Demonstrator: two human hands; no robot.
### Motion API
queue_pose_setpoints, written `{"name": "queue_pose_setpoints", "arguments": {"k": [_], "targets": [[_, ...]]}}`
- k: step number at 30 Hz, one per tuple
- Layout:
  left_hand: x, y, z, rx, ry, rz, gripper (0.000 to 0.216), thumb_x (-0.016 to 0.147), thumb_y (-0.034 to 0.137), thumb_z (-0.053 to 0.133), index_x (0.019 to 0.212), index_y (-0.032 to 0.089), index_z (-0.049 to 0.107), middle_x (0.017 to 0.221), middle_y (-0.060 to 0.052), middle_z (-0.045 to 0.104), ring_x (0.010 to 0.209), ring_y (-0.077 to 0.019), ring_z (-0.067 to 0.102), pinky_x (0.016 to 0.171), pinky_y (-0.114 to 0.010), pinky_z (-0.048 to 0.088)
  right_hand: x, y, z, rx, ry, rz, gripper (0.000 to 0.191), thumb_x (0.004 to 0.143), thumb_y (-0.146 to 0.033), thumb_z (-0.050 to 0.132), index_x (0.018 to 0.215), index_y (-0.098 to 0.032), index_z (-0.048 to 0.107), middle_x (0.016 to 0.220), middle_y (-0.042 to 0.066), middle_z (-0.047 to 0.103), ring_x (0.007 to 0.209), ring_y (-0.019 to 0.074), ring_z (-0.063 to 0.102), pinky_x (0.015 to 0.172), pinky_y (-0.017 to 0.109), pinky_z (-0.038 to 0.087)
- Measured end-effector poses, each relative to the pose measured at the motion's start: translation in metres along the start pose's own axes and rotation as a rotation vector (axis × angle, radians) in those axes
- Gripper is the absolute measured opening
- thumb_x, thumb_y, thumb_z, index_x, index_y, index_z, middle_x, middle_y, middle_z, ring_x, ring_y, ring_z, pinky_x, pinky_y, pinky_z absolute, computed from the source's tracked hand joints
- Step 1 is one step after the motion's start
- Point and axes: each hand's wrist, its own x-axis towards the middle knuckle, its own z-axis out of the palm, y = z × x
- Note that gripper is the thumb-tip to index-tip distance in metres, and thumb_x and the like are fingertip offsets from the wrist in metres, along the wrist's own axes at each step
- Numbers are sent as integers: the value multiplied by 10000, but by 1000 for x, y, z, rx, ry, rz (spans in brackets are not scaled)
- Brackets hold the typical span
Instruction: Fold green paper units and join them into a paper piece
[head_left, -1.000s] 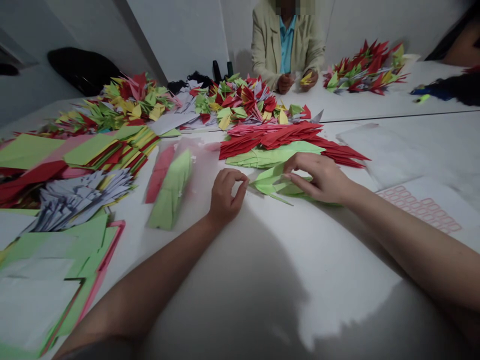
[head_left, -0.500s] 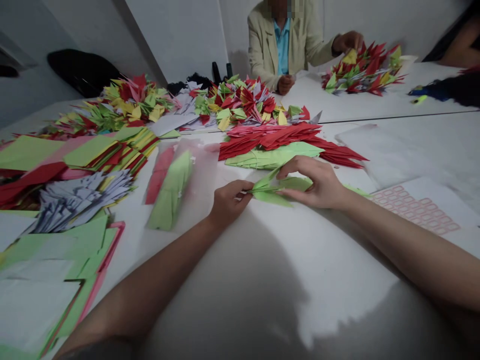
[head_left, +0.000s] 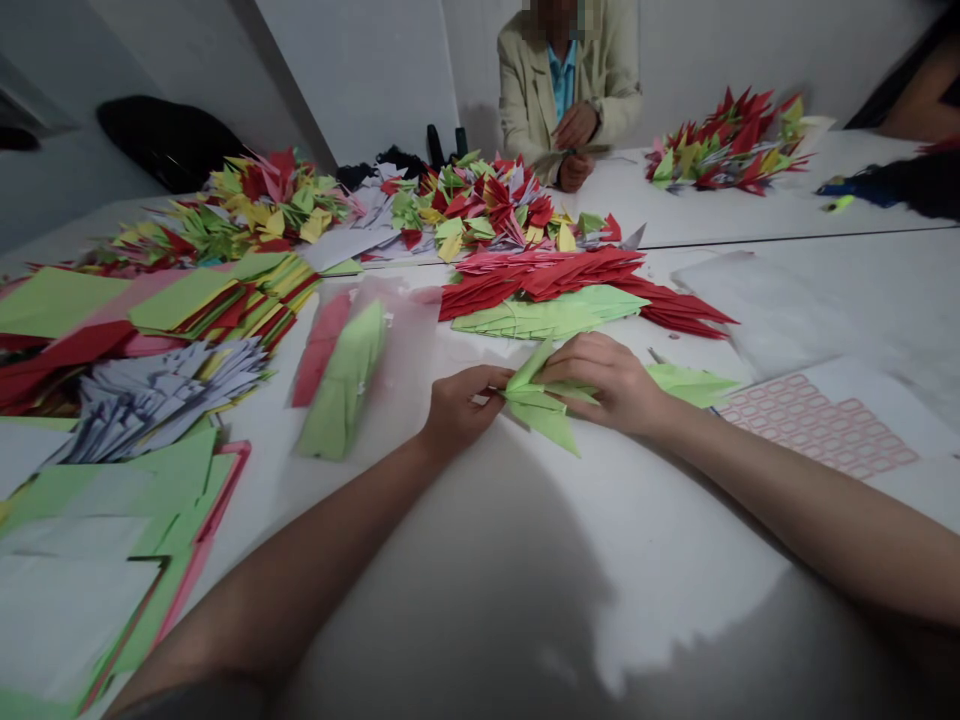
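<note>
White table (head_left: 697,530), centre front: your left hand (head_left: 461,410) and right hand (head_left: 600,385) both grasp one folded green paper piece (head_left: 536,400) between them, just nearer you than the stacked red paper units (head_left: 540,272).

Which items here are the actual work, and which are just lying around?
In use:
left hand
right hand
green folded paper piece

Lying about:
red folded paper pile
loose green folded piece
translucent plastic sleeve
pink-patterned sheet
</note>
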Motion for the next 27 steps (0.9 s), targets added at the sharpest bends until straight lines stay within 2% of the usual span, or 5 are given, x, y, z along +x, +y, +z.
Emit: {"name": "queue_pose_setpoints", "arguments": {"k": [6, 12, 18, 21, 27], "targets": [[3, 1, -1, 66, -40, 27, 229, 732, 42, 571, 865, 183, 694, 807, 3, 721, 694, -104, 657, 577, -169, 514, -6, 2, 4, -52, -23, -70, 168, 898, -221, 522, 1018, -214, 640, 947, 62, 692, 869, 176, 615, 738, 323, 450], [3, -2, 1, 123, -86, 25, 161, 722, 83, 594, 823, 182, 671, 776, 14, 700, 672, -97, 624, 637, -182, 506, -5, -1, 3, -77, -40, -89, 179, 909, -259, 514, 1009, -188, 644, 934, 72, 687, 839, 177, 596, 723, 320, 432], [5, 2, -4, -11, 18, 114, 402, 733, 135, 518, 1132, 180, 545, 1097, -88, 578, 1016, -197, 565, 795, -318, 539, -4, -2, 4, -146, -31, -1, 126, 882, -235, 544, 947, -184, 640, 918, 67, 677, 829, 180, 577, 719, 318, 433], [7, 6, -7, 55, 31, 222, 308, 770, 192, 531, 1075, 183, 572, 1027, -90, 569, 998, -219, 539, 875, -402, 486, -4, -1, 6, -182, -75, 34, 117, 883, -237, 541, 920, -185, 639, 911, 59, 673, 819, 179, 560, 720, 319, 430], [8, 8, -1, 308, -51, 243, 129, 797, 231, 632, 915, 192, 666, 867, -58, 565, 826, -179, 504, 739, -325, 441, -6, -1, 8, -188, -88, 8, 112, 875, -244, 548, 927, -182, 625, 872, 52, 655, 808, 176, 542, 716, 317, 423]]}}
